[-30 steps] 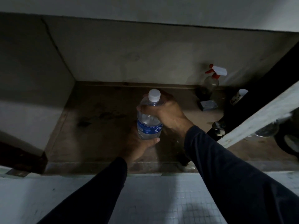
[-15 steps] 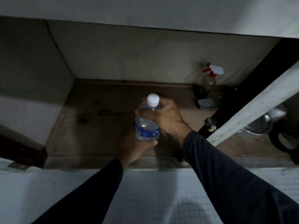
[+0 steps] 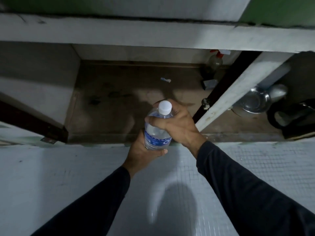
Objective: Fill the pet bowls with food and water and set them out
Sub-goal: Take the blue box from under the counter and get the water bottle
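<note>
A clear plastic water bottle (image 3: pixel 156 133) with a blue label and a white cap is held upright at the front edge of a low open cupboard. My left hand (image 3: pixel 143 151) grips its lower body from underneath. My right hand (image 3: pixel 177 124) wraps round its shoulder, just below the cap. A shiny metal pet bowl (image 3: pixel 255 100) sits on the cupboard floor in the right compartment, behind a white door.
The cupboard floor (image 3: pixel 110 106) is brown and stained, with a small scrap of paper (image 3: pixel 165 80) on it. A spray bottle (image 3: pixel 215 61) and a small box (image 3: pixel 208 84) stand at the back right. The white cupboard door (image 3: pixel 238 89) hangs open. Pale tiled floor (image 3: pixel 255 164) lies below.
Both hands have drawn the bottle out toward the cupboard's front edge. The view has pulled back, so the counter edge above and the metal bowl show more fully.
</note>
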`<state>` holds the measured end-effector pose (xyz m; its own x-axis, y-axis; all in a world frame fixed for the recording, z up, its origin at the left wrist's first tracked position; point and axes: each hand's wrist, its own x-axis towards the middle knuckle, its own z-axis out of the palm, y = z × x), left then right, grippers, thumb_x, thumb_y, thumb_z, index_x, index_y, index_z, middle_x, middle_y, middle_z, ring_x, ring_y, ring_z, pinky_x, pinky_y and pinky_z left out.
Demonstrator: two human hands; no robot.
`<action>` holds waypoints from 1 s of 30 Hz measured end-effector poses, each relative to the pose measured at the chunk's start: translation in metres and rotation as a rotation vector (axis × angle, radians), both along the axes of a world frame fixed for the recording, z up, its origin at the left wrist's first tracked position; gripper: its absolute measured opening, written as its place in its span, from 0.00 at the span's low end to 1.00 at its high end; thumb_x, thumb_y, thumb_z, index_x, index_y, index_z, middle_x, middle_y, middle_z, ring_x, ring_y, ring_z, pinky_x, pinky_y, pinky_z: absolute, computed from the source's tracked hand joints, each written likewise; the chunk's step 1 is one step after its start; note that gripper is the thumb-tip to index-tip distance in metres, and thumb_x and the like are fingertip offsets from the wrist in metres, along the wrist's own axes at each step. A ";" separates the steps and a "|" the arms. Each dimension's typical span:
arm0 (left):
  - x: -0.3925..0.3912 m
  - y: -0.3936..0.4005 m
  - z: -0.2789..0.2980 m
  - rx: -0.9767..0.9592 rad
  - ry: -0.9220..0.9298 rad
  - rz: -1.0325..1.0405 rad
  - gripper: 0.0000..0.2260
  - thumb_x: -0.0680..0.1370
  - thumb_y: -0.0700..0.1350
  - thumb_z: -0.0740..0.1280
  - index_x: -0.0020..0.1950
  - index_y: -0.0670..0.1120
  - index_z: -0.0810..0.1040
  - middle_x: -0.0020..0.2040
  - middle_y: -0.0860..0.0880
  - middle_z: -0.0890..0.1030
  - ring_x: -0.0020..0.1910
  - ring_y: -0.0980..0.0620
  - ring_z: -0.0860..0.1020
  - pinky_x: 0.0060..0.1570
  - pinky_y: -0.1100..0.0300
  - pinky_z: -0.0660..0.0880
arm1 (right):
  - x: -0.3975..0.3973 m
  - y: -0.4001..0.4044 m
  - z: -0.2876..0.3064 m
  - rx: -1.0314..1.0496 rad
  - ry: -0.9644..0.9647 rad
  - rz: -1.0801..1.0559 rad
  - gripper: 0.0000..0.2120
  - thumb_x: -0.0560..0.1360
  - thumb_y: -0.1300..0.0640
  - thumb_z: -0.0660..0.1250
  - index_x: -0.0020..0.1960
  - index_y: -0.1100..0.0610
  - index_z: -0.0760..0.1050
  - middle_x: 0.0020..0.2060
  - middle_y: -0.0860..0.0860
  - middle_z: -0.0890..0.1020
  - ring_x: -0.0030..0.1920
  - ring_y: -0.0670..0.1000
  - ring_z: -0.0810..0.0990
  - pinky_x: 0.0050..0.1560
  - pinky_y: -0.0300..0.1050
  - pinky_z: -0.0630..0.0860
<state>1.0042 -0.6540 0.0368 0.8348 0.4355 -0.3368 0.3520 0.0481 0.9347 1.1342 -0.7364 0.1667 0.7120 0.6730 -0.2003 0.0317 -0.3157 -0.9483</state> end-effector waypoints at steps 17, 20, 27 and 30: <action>-0.101 -0.062 0.217 0.063 0.185 -0.025 0.39 0.63 0.58 0.85 0.69 0.61 0.71 0.62 0.61 0.82 0.59 0.61 0.81 0.55 0.62 0.80 | -0.093 -0.061 0.209 -0.093 0.121 -0.052 0.19 0.65 0.49 0.82 0.52 0.49 0.79 0.46 0.45 0.85 0.50 0.48 0.84 0.56 0.55 0.83; -0.106 -0.067 0.268 0.073 0.184 -0.025 0.41 0.62 0.59 0.85 0.70 0.62 0.70 0.63 0.61 0.81 0.61 0.59 0.81 0.60 0.56 0.80 | -0.099 -0.068 0.258 -0.081 0.137 -0.069 0.18 0.64 0.49 0.82 0.50 0.48 0.79 0.46 0.46 0.85 0.49 0.47 0.85 0.54 0.55 0.83; -0.114 -0.080 0.389 0.037 0.135 0.010 0.41 0.61 0.63 0.84 0.70 0.58 0.73 0.64 0.57 0.82 0.62 0.56 0.81 0.62 0.47 0.80 | -0.111 -0.081 0.382 -0.053 0.094 -0.073 0.19 0.63 0.47 0.82 0.51 0.46 0.80 0.48 0.45 0.84 0.50 0.45 0.84 0.53 0.49 0.84; -0.112 -0.084 0.438 0.049 0.108 0.009 0.42 0.61 0.63 0.84 0.71 0.59 0.72 0.66 0.57 0.81 0.64 0.56 0.80 0.64 0.45 0.79 | -0.113 -0.086 0.431 -0.036 0.045 -0.070 0.19 0.64 0.48 0.82 0.51 0.48 0.80 0.46 0.44 0.84 0.49 0.45 0.84 0.52 0.48 0.84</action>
<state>0.8924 -0.7379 0.4747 0.7906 0.4614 -0.4025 0.4505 0.0070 0.8928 1.0215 -0.8223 0.5977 0.7468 0.6137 -0.2563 -0.0338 -0.3498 -0.9362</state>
